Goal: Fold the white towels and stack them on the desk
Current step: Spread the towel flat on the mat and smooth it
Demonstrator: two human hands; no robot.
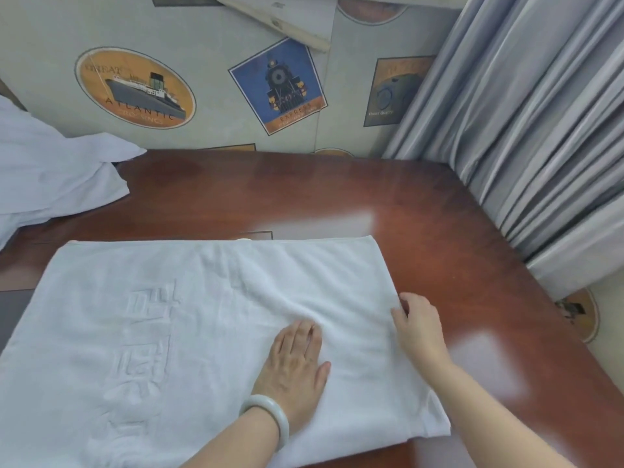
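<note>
Left hand (297,359), fingers together, presses a part-folded towel (169,332); right hand (417,324) pinches its edge; crumpled heap (50,177) untouched at the desk (371,197) left edge.

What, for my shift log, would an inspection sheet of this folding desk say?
Surface: glossy red-brown desk, glare patches.
Job's things: white towel lies flat, embossed characters up; no folded stack seen.
Clutter: white cloth heap at the far left edge.
Hands: left hand presses flat on the towel; right hand grips its right edge.
Cables: nothing seen.
Surroundings: wall with ship and train prints; grey curtain at right.
</note>
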